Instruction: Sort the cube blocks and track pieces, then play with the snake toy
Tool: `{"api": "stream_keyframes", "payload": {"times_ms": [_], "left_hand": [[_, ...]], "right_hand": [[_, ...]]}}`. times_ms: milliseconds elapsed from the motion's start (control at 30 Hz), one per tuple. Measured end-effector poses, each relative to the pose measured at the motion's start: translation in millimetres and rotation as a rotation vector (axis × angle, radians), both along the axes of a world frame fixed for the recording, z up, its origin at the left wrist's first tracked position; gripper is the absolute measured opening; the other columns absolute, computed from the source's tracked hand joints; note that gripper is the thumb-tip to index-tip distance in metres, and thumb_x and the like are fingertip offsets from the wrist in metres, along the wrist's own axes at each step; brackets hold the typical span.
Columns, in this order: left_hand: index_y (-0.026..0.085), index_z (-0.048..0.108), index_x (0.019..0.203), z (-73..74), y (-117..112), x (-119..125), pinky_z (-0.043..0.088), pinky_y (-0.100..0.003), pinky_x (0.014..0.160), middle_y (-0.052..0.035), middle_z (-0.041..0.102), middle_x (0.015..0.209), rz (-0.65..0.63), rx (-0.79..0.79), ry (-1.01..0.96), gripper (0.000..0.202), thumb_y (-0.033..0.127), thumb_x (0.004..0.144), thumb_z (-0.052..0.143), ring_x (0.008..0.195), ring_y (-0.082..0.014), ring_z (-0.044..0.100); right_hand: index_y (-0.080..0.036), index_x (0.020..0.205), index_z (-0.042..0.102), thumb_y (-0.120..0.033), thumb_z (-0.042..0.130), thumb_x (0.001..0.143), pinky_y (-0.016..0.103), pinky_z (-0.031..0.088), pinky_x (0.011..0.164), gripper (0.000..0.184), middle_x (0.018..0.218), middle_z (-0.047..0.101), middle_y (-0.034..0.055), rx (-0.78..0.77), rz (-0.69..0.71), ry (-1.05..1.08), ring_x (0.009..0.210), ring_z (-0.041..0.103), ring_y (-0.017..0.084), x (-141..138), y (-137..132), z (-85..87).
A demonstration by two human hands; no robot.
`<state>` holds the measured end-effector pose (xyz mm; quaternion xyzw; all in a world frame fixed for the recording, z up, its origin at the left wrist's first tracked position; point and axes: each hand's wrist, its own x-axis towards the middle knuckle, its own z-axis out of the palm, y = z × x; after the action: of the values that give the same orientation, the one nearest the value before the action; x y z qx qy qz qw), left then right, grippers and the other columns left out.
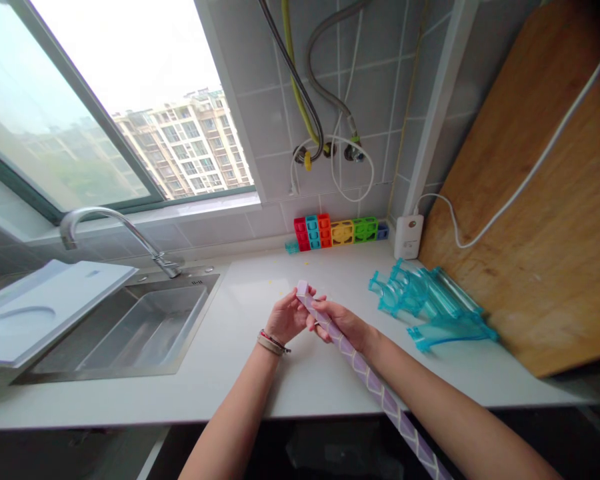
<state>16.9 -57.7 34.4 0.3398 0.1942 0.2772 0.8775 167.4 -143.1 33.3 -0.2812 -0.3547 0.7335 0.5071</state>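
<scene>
A long, straight purple snake puzzle [387, 403] with pale zigzag seams runs from over the counter down past the lower edge of the view. My left hand [284, 319] has its fingers closed around the far end of the toy, where the end block sticks up. Just behind that, my right hand [349, 325] grips the same toy from the right, thumb on top. Both hands are above the white counter [235, 373], close together. Some fingertips are hidden behind the toy.
Coloured plastic blocks [343, 232] line the back wall. Translucent teal plastic parts [425, 300] lie on the right, near a white plug-in box [409, 237] and a wooden board [535, 200]. A sink [195, 327] with a faucet [125, 223] and white panel [55, 307] is left.
</scene>
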Motion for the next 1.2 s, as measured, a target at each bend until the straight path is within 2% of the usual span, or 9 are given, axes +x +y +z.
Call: {"api": "stream_keyframes", "payload": {"times_ms": [100,267,433,533,633,733,867,1033,1200], "left_hand": [[0.015,0.073,0.101,-1.0,2.3,1.1,0.057,-0.034,0.073,-0.0109,0.076,0.099,0.025,0.002,0.012,0.027,0.039,0.088,0.068,0.108,-0.0324,0.07],[0.019,0.071,0.104,-4.6,7.9,4.9,0.055,-0.03,0.065,-0.0078,0.076,0.101,0.125,0.024,0.021,0.02,0.027,0.086,0.071,0.097,-0.0257,0.072],[0.019,0.067,0.086,-8.1,9.1,8.6,0.052,-0.025,0.064,-0.0042,0.076,0.108,0.239,0.087,0.016,0.011,0.024,0.083,0.077,0.076,-0.0142,0.067],[0.019,0.066,0.083,-10.9,9.0,10.8,0.05,-0.024,0.061,-0.0038,0.075,0.11,0.268,0.109,0.017,0.015,0.025,0.082,0.08,0.069,-0.0105,0.063],[0.018,0.069,0.095,-12.2,8.6,12.5,0.05,-0.024,0.06,-0.0061,0.075,0.11,0.256,0.111,0.019,0.02,0.034,0.085,0.077,0.066,-0.0107,0.062],[0.021,0.067,0.116,-10.0,6.3,14.2,0.053,-0.026,0.067,-0.0075,0.075,0.114,0.251,0.123,0.006,0.034,0.04,0.088,0.074,0.068,-0.0112,0.064],[0.023,0.061,0.132,-6.7,1.8,16.7,0.055,-0.03,0.077,-0.012,0.072,0.124,0.227,0.181,-0.029,0.052,0.046,0.087,0.075,0.078,-0.0141,0.068],[0.019,0.07,0.115,-11.8,1.2,17.5,0.048,-0.022,0.059,-0.0144,0.071,0.125,0.224,0.286,-0.044,0.047,0.05,0.081,0.079,0.073,-0.0132,0.066],[0.015,0.074,0.107,-18.2,0.7,17.5,0.047,-0.024,0.055,-0.0148,0.074,0.117,0.194,0.299,-0.001,0.047,0.052,0.078,0.081,0.066,-0.0132,0.064]], "right_hand": [[-0.014,0.082,0.067,-0.041,0.058,0.09,0.018,0.037,0.04,0.03,0.064,0.068,0.0027,-0.012,-0.005,0.01,0.042,0.051,0.008,-0.2,2.0,-2.5],[-0.016,0.091,0.064,-0.033,0.058,0.091,0.017,0.041,0.041,0.019,0.071,0.07,0.0017,-0.118,-0.097,0.031,0.045,0.056,0.008,-0.9,6.0,-4.0],[-0.015,0.096,0.065,-0.032,0.054,0.096,0.018,0.044,0.043,0.02,0.073,0.071,0.0038,-0.163,-0.136,-0.009,0.048,0.06,0.009,-0.7,9.3,-7.4],[-0.015,0.099,0.065,-0.032,0.052,0.097,0.019,0.046,0.043,0.021,0.074,0.072,0.0048,-0.157,-0.147,-0.033,0.048,0.061,0.01,-0.2,10.1,-7.9],[-0.015,0.098,0.064,-0.033,0.051,0.097,0.02,0.047,0.044,0.022,0.07,0.071,0.0044,-0.141,-0.126,-0.036,0.047,0.061,0.011,0.7,9.6,-6.6],[-0.016,0.093,0.063,-0.038,0.046,0.098,0.02,0.046,0.044,0.029,0.062,0.068,0.003,-0.157,-0.086,-0.015,0.045,0.059,0.012,1.8,8.6,-4.8],[-0.017,0.09,0.06,-0.047,0.038,0.101,0.02,0.035,0.036,0.039,0.046,0.057,-0.0021,-0.118,-0.036,0.043,0.034,0.048,0.012,2.8,6.6,-1.8],[-0.02,0.09,0.059,-0.056,0.032,0.103,0.019,0.03,0.033,0.047,0.044,0.053,-0.0044,-0.088,0.091,0.106,0.031,0.045,0.012,2.7,5.1,-2.0],[-0.016,0.085,0.062,-0.067,0.032,0.1,0.021,0.044,0.042,0.061,0.06,0.067,0.0031,-0.141,0.093,0.076,0.043,0.059,0.013,1.2,5.4,-8.1]]}}
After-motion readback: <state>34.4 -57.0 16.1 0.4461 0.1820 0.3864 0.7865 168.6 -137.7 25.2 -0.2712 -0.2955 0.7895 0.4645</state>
